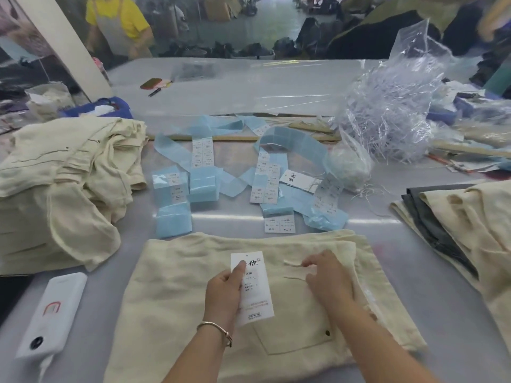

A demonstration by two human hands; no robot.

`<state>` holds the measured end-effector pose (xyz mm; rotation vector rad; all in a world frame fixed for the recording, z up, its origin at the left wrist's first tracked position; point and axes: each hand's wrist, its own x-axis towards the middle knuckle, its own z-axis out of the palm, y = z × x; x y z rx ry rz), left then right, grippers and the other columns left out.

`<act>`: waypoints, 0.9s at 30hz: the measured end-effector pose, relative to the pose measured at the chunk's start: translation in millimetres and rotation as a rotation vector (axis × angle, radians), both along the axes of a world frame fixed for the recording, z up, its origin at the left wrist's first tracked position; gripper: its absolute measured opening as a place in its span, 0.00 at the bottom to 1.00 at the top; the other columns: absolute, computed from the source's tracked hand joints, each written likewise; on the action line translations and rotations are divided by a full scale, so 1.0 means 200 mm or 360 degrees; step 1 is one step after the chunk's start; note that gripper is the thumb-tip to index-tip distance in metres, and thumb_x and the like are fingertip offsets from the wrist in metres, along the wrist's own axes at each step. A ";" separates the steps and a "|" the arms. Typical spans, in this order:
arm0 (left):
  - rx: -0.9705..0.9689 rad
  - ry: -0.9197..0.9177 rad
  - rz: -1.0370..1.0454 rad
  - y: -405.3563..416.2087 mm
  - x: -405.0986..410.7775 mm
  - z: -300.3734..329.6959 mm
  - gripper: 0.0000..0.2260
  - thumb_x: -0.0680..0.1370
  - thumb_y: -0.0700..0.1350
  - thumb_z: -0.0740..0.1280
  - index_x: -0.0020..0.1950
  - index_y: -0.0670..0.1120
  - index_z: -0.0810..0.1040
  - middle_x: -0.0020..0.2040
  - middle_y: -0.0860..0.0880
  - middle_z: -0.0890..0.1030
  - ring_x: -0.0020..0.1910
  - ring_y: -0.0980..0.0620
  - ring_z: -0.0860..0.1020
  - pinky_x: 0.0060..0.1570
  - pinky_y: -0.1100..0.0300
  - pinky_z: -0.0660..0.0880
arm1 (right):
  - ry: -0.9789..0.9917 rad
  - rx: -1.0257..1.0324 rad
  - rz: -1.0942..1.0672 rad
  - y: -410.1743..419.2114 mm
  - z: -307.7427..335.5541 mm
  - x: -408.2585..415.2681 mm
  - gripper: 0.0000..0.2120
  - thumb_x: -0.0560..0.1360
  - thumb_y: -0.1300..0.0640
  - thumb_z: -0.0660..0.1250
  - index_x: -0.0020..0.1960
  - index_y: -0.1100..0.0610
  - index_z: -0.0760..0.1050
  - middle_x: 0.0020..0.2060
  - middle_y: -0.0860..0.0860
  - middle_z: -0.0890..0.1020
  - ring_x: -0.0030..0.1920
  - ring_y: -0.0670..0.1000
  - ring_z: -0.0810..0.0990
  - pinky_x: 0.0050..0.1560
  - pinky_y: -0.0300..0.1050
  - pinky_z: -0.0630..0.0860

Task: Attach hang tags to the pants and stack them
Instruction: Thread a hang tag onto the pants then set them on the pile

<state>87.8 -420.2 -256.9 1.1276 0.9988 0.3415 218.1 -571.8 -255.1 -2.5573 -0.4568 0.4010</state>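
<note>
The hang tag (pixel 253 288) is in my left hand (pixel 225 291), a white card with black characters at the top and small print below. My thumb lies across its upper left part and the other fingers are curled behind it, so the card is pinched between them and stands a little tilted over the cloth. Under it, the cream pants (pixel 193 313) lie flat and folded on the grey table (pixel 414 313), directly in front of me, with a back pocket and a dark button (pixel 328 332) visible near my right forearm.

My right hand (pixel 329 280) rests on the pants at the belt loop (pixel 293 263). The fingertips are drawn together at the end of the loop; I think they pinch it or a thin string there, but the view is too soft to be sure which.

To the left stands a high stack of cream pants (pixel 63 183), the top ones rumpled. At the right edge lies another pile (pixel 464 217) of cream and dark grey garments. Between them, past the pants I work on, light blue sticker strips (pixel 199 183) with white size labels are spread over the table, and a second white tag (pixel 294 177) lies among them. A heap of clear plastic bags (pixel 392 106) is at the far right. A white power bank (pixel 52 313) lies near my left arm, which wears a thin bracelet (pixel 218 328).
</note>
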 end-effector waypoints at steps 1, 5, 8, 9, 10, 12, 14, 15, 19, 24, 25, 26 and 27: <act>-0.0019 0.0003 -0.0024 -0.01 0.00 -0.01 0.13 0.76 0.48 0.71 0.34 0.44 0.77 0.31 0.46 0.75 0.29 0.50 0.74 0.31 0.60 0.73 | -0.0133 -0.0087 0.0081 -0.01 0.00 0.00 0.16 0.73 0.64 0.64 0.56 0.48 0.79 0.58 0.46 0.71 0.50 0.49 0.76 0.45 0.42 0.72; -0.0022 0.0023 -0.0108 -0.02 -0.01 -0.02 0.09 0.75 0.46 0.72 0.44 0.40 0.82 0.37 0.45 0.83 0.32 0.50 0.80 0.31 0.57 0.78 | -0.0393 -0.0098 0.0438 0.01 -0.02 0.00 0.14 0.74 0.53 0.69 0.59 0.46 0.78 0.60 0.45 0.69 0.60 0.47 0.69 0.53 0.40 0.69; 0.0020 0.0076 -0.0155 -0.02 -0.04 -0.01 0.06 0.75 0.44 0.72 0.46 0.41 0.82 0.39 0.44 0.84 0.33 0.49 0.81 0.33 0.56 0.78 | -0.0368 -0.0255 0.0559 0.05 -0.05 0.00 0.14 0.74 0.45 0.67 0.59 0.45 0.76 0.55 0.44 0.71 0.59 0.48 0.67 0.56 0.43 0.62; 0.0027 0.0079 -0.0171 -0.02 -0.05 -0.01 0.05 0.75 0.43 0.72 0.47 0.42 0.82 0.39 0.44 0.84 0.33 0.49 0.81 0.32 0.57 0.77 | -0.0377 -0.0278 0.0557 0.07 -0.07 0.00 0.13 0.74 0.45 0.66 0.58 0.45 0.76 0.55 0.44 0.72 0.60 0.49 0.67 0.56 0.44 0.62; 0.0043 0.0079 -0.0188 -0.03 -0.05 0.00 0.04 0.76 0.42 0.71 0.47 0.42 0.82 0.40 0.44 0.84 0.33 0.49 0.81 0.31 0.58 0.77 | -0.0395 -0.0280 0.0551 0.08 -0.08 0.00 0.11 0.75 0.45 0.66 0.56 0.46 0.76 0.55 0.44 0.72 0.60 0.49 0.67 0.56 0.44 0.62; 0.0091 0.0053 -0.0225 -0.04 -0.06 0.02 0.02 0.77 0.40 0.69 0.47 0.43 0.82 0.40 0.44 0.85 0.32 0.51 0.81 0.30 0.60 0.75 | -0.0432 -0.0260 0.0567 0.09 -0.10 0.00 0.08 0.77 0.47 0.64 0.53 0.47 0.76 0.54 0.44 0.72 0.59 0.49 0.67 0.56 0.44 0.61; 0.0158 0.0018 -0.0266 -0.05 -0.07 0.03 0.03 0.77 0.39 0.68 0.47 0.43 0.82 0.41 0.45 0.85 0.33 0.51 0.81 0.31 0.60 0.76 | -0.0441 -0.0268 0.0618 0.09 -0.11 0.01 0.06 0.78 0.49 0.64 0.51 0.48 0.76 0.53 0.44 0.72 0.58 0.49 0.67 0.56 0.43 0.61; 0.0220 0.0019 -0.0290 -0.06 -0.07 0.04 0.03 0.77 0.39 0.68 0.46 0.43 0.82 0.40 0.45 0.85 0.33 0.52 0.80 0.32 0.59 0.76 | -0.0431 -0.0236 0.0625 0.09 -0.10 0.01 0.05 0.78 0.50 0.64 0.50 0.49 0.76 0.53 0.44 0.72 0.58 0.49 0.68 0.57 0.43 0.61; 0.0537 0.0064 -0.0363 -0.08 -0.06 0.07 0.02 0.76 0.39 0.70 0.44 0.45 0.81 0.40 0.45 0.84 0.36 0.51 0.80 0.42 0.48 0.79 | -0.0096 0.0521 0.0361 0.08 0.04 -0.04 0.07 0.77 0.59 0.66 0.41 0.51 0.73 0.38 0.44 0.80 0.43 0.48 0.77 0.51 0.49 0.72; 0.0703 -0.0039 -0.0503 -0.12 -0.02 0.16 0.10 0.70 0.37 0.68 0.46 0.51 0.81 0.40 0.50 0.84 0.37 0.52 0.80 0.38 0.53 0.79 | 0.0128 0.0933 0.0345 0.09 0.21 -0.14 0.07 0.74 0.61 0.70 0.39 0.55 0.75 0.27 0.48 0.78 0.29 0.46 0.75 0.38 0.48 0.75; 0.0704 -0.0063 -0.0518 -0.13 -0.01 0.17 0.11 0.68 0.39 0.66 0.46 0.52 0.81 0.40 0.51 0.84 0.37 0.54 0.80 0.36 0.57 0.79 | 0.0075 0.0905 0.0340 0.09 0.23 -0.15 0.06 0.74 0.59 0.70 0.39 0.55 0.76 0.27 0.48 0.77 0.29 0.45 0.73 0.38 0.46 0.74; 0.0708 -0.0085 -0.0526 -0.14 -0.01 0.18 0.12 0.67 0.41 0.65 0.46 0.52 0.81 0.39 0.51 0.84 0.36 0.54 0.80 0.35 0.59 0.78 | 0.0023 0.0874 0.0335 0.09 0.23 -0.15 0.06 0.74 0.58 0.71 0.39 0.55 0.76 0.27 0.47 0.77 0.29 0.44 0.72 0.37 0.44 0.72; 0.0716 -0.0104 -0.0532 -0.15 0.00 0.19 0.12 0.67 0.41 0.64 0.46 0.52 0.81 0.39 0.50 0.83 0.35 0.54 0.80 0.35 0.58 0.78 | -0.0018 0.0840 0.0334 0.09 0.24 -0.15 0.06 0.74 0.58 0.71 0.39 0.55 0.77 0.26 0.47 0.76 0.29 0.44 0.71 0.36 0.42 0.71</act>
